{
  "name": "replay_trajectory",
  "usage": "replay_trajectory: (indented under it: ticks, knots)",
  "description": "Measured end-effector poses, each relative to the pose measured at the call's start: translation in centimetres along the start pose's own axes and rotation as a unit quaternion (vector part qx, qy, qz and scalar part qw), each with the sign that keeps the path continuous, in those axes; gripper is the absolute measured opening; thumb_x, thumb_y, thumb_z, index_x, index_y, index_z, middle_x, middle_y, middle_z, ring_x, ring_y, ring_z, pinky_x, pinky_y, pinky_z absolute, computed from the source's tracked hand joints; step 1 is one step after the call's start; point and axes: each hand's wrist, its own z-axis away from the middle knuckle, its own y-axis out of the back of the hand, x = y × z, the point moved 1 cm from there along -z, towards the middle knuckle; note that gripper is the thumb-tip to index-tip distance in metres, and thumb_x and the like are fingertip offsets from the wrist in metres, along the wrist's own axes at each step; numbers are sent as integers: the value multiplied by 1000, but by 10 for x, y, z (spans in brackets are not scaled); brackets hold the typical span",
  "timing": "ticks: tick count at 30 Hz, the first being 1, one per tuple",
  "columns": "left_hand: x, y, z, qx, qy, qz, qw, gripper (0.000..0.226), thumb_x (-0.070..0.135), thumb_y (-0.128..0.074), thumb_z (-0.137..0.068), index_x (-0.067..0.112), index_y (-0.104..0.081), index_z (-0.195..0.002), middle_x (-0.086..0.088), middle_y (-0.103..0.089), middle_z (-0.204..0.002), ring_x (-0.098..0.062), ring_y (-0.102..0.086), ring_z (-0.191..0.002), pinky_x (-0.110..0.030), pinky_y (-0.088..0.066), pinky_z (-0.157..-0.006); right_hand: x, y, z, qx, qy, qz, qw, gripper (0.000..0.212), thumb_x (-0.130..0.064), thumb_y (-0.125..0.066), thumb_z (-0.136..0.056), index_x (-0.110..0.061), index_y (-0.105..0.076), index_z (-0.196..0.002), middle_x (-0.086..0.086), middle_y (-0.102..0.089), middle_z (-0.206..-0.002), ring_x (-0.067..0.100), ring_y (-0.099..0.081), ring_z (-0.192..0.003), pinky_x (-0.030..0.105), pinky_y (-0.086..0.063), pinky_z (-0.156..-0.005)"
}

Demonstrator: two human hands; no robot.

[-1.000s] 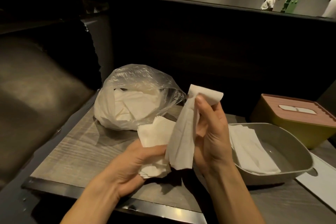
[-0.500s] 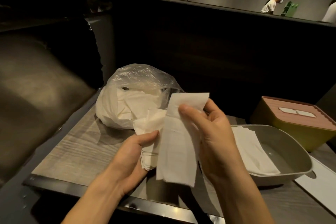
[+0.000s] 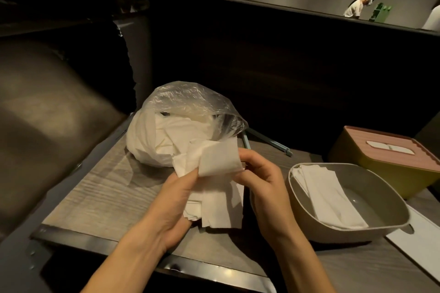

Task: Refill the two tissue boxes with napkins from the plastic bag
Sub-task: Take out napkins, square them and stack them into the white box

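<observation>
**A:** So what's where, left to right?

**B:** Bag of napkins sits far left on the table. Left hand grips a napkin stack, right hand pinches the top sheet. Then the open grey box holding napkins, and the lidded yellow box.

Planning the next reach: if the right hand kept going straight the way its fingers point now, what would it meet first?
The right hand points up-left, already gripping the napkin. Beyond that, it would probably meet the plastic bag; depth there is hard to judge.
</observation>
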Motion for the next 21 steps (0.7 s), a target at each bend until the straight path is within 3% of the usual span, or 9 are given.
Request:
replay_trajectory:
  ticks: [2, 4, 6, 9, 11, 15, 21]
  knots:
    - [-1, 1, -3, -10, 6, 11, 1000, 37, 16, -68, -93, 4, -69, -128, -30, -66, -128, -46, -63, -121, -63, -46, -107, 4, -1, 2, 17, -16, -22, 999, 27, -8, -50, -77, -9, -75, -85, 6, -73, -109, 16, -67, -104, 25, -55, -79]
    - [-1, 2, -3, -5, -2, 19, 1000, 35, 14, -68, -93, 3, -70, -126, -26, -68, -127, -43, -66, -119, -59, -51, -103, 6, -2, 4, 36, -36, -43, 998, 26, -10, -43, -74, -6, -68, -78, 4, -71, -109, 10, -67, -95, 22, -53, -70]
    - [-2, 1, -2, 9, -11, 9, 1000, 32, 14, -69, -91, 4, -72, -121, -22, -73, -118, -38, -71, -110, -53, -56, -97, 7, -3, 5, 64, -44, -38, 996, 24, -14, -44, -83, -11, -67, -81, 0, -70, -107, 10, -67, -97, 21, -53, -74]
    - [-2, -2, 0, 14, -21, -7, 1000, 33, 16, -71, -88, 5, -72, -120, -21, -75, -114, -35, -74, -105, -47, -60, -89, 9, -1, 6, 104, -86, -1, 991, 22, -28, -49, -108, -24, -71, -105, -7, -72, -103, 11, -69, -98, 24, -54, -81]
    - [-1, -4, 1, 10, -21, -8, 1000, 30, 14, -69, -91, 6, -73, -120, -20, -75, -114, -36, -73, -106, -49, -58, -94, 11, 1, 7, 93, -117, 32, 988, 19, -37, -59, -101, -34, -69, -118, -14, -73, -106, 6, -69, -98, 23, -56, -81]
    - [-2, -1, 1, 11, -5, 5, 1000, 31, 18, -62, -97, 6, -71, -124, -21, -74, -117, -36, -73, -108, -48, -58, -93, 8, 2, 12, 87, -108, 58, 989, 16, -21, -71, -96, -27, -73, -111, -6, -76, -96, 7, -71, -87, 17, -54, -68]
    - [0, -3, 4, -51, 62, 53, 995, 58, 52, -35, -105, 15, -74, -125, -18, -68, -132, -37, -63, -126, -54, -40, -115, 0, -3, 0, 99, -93, -51, 989, 11, -19, -69, -97, -16, -75, -107, 1, -78, -101, 18, -74, -97, 31, -60, -80]
